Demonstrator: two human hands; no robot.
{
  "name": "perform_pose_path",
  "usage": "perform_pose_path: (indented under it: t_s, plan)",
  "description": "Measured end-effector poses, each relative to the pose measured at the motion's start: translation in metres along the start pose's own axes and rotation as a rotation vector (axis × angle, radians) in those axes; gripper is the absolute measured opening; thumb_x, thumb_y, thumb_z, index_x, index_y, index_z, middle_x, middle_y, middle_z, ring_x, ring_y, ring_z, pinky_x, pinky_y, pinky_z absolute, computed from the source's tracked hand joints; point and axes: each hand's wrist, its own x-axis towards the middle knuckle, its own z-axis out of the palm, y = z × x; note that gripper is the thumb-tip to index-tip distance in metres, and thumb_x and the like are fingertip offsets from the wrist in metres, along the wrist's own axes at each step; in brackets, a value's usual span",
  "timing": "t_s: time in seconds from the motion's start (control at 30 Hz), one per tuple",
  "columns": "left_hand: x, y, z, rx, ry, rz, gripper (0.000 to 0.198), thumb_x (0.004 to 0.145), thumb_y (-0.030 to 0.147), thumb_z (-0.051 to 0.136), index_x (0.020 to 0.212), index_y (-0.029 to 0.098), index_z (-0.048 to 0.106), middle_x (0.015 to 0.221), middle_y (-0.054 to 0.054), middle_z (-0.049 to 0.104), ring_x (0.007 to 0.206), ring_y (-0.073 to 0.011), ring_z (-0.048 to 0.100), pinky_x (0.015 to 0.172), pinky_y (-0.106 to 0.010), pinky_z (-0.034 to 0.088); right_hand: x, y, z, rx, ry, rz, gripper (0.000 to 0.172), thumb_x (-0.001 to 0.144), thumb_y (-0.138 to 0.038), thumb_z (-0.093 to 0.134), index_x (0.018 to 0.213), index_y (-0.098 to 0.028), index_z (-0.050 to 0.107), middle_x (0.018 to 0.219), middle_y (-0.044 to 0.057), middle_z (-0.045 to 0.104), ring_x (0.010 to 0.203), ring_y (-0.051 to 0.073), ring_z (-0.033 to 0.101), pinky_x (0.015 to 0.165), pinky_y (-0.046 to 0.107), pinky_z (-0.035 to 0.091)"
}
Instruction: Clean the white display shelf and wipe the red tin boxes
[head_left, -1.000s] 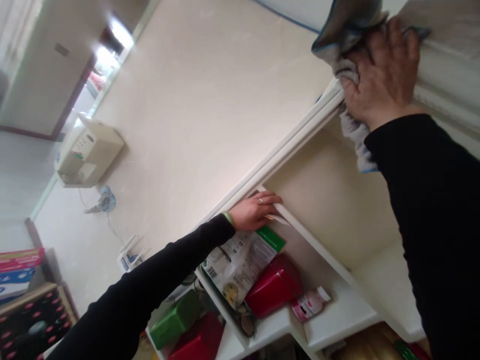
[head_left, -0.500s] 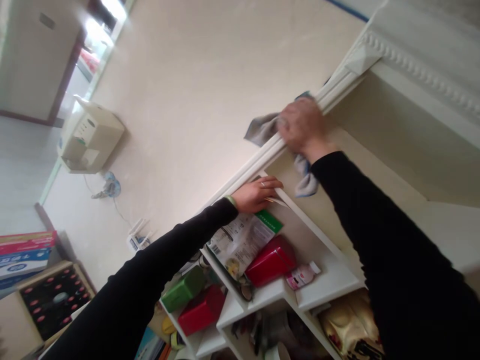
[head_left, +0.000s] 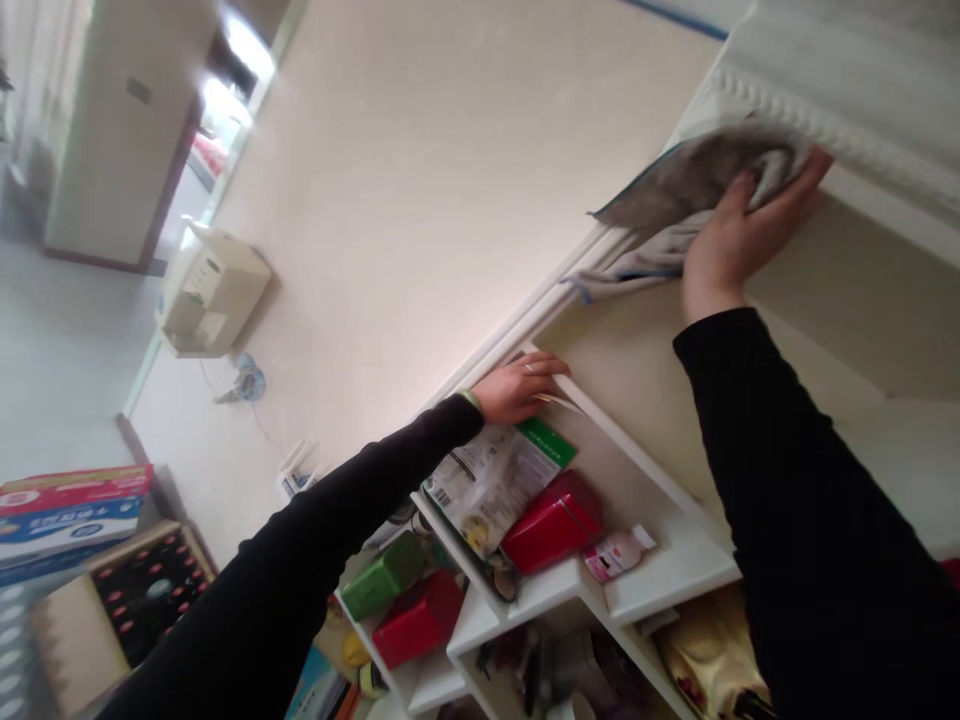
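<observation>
While the right hand (head_left: pixel 750 230) pinches the cloth (head_left: pixel 675 185) at the upper trim (head_left: pixel 885 165), the left hand (head_left: pixel 517 388) lies over a divider (head_left: pixel 645 455), its grip unclear, and wiping seems under way, though what remains cannot be told.

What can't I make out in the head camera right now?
All in the head view:
- Grey cloth: the part inside the grip, hidden by the right hand.
- Left hand: its palm, hidden by the back of the hand.
- Gold-coloured item: right side, behind the right sleeve; bottom, cut off by the picture edge.
- Pink bottle: label print, too small and blurred.
</observation>
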Motion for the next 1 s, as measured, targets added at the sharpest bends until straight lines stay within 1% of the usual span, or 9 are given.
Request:
perform_pose_path:
  t_s: [0.07, 0.13, 0.23, 0.33, 0.43, 0.53, 0.67, 0.83, 1.0]
  plan:
    - [-0.001, -0.001, 0.001, -0.010, -0.001, -0.015, 0.028, 0.102, 0.014, 0.063, 0.121, 0.017, 0.082, 0.155, -0.022, 0.073, 0.154, -0.0368, 0.063, 0.128, -0.062, 0.057, -0.006, -0.002, 0.014, -0.111, 0.048, 0.266, 0.078, 0.116, -0.048, 0.023, 0.176, 0.002, 0.018, 0.184, 0.035, 0.022, 0.174, 0.041, 0.019, 0.144, 0.065, 0.003]
    - [-0.001, -0.001, 0.002, -0.017, -0.010, -0.033, 0.027, 0.100, 0.012, 0.064, 0.120, 0.017, 0.082, 0.156, -0.021, 0.073, 0.156, -0.0369, 0.062, 0.131, -0.063, 0.055, -0.023, -0.016, 0.038, -0.151, -0.026, 0.405, 0.087, 0.118, -0.056, 0.029, 0.176, 0.007, 0.011, 0.187, 0.033, 0.015, 0.176, 0.035, 0.014, 0.147, 0.058, 0.007]
    - [0.000, -0.002, 0.002, -0.012, -0.016, -0.035, 0.026, 0.099, 0.011, 0.064, 0.117, 0.018, 0.081, 0.158, -0.020, 0.071, 0.159, -0.0367, 0.060, 0.133, -0.064, 0.053, -0.052, -0.037, 0.065, -0.128, -0.145, 0.372, 0.097, 0.119, -0.063, 0.016, 0.172, 0.016, -0.003, 0.187, 0.037, 0.008, 0.175, 0.034, 0.004, 0.146, 0.062, 0.002]
    - [-0.001, 0.003, 0.002, -0.006, -0.013, -0.021, 0.024, 0.100, 0.011, 0.062, 0.114, 0.018, 0.079, 0.162, -0.020, 0.069, 0.162, -0.0364, 0.058, 0.135, -0.064, 0.052, -0.079, -0.050, 0.067, -0.178, -0.250, 0.231, 0.094, 0.118, -0.068, 0.010, 0.179, -0.001, -0.015, 0.188, 0.027, 0.016, 0.173, 0.032, -0.011, 0.143, 0.072, -0.006]
    - [-0.012, 0.019, -0.005, -0.006, 0.026, -0.013, 0.019, 0.104, 0.012, 0.062, 0.114, 0.018, 0.077, 0.173, -0.020, 0.061, 0.173, -0.0357, 0.046, 0.136, -0.064, 0.050, -0.106, -0.069, 0.057, -0.163, -0.317, 0.212, 0.084, 0.121, -0.056, 0.011, 0.178, -0.004, -0.021, 0.191, 0.023, 0.012, 0.176, 0.027, -0.008, 0.146, 0.067, -0.001]
    - [-0.032, 0.048, -0.024, 0.008, 0.093, -0.024, 0.014, 0.109, 0.019, 0.062, 0.116, 0.020, 0.075, 0.177, -0.019, 0.057, 0.175, -0.0338, 0.044, 0.133, -0.063, 0.053, -0.135, -0.095, 0.049, -0.054, -0.353, 0.310, 0.080, 0.120, -0.043, 0.020, 0.180, 0.000, -0.011, 0.192, 0.027, 0.001, 0.182, 0.025, 0.004, 0.148, 0.057, 0.014]
    - [-0.052, 0.092, -0.067, 0.026, 0.194, -0.160, 0.010, 0.110, 0.029, 0.072, 0.117, 0.024, 0.076, 0.161, -0.017, 0.073, 0.154, -0.0311, 0.069, 0.118, -0.056, 0.066, -0.167, -0.116, 0.045, 0.055, -0.413, 0.300, 0.082, 0.114, -0.031, 0.037, 0.183, -0.004, 0.002, 0.192, 0.029, 0.004, 0.182, 0.030, 0.016, 0.147, 0.055, 0.025]
    - [-0.041, 0.124, -0.108, -0.097, 0.425, -0.481, 0.028, 0.100, 0.049, 0.088, 0.111, 0.024, 0.084, 0.139, -0.011, 0.084, 0.123, -0.0263, 0.083, 0.104, -0.043, 0.071, -0.187, -0.115, 0.029, 0.116, -0.504, 0.215, 0.074, 0.107, -0.022, 0.040, 0.177, -0.002, 0.030, 0.186, 0.031, 0.026, 0.168, 0.046, 0.045, 0.138, 0.067, 0.039]
    - [-0.014, 0.131, -0.110, -0.348, 0.774, -0.713, 0.051, 0.075, 0.065, 0.104, 0.101, 0.024, 0.087, 0.102, -0.003, 0.088, 0.100, -0.0245, 0.086, 0.093, -0.035, 0.071, -0.196, -0.112, -0.013, 0.176, -0.619, -0.079, 0.048, 0.096, -0.009, 0.046, 0.133, -0.015, 0.077, 0.165, 0.020, 0.061, 0.141, 0.038, 0.068, 0.131, 0.059, 0.049]
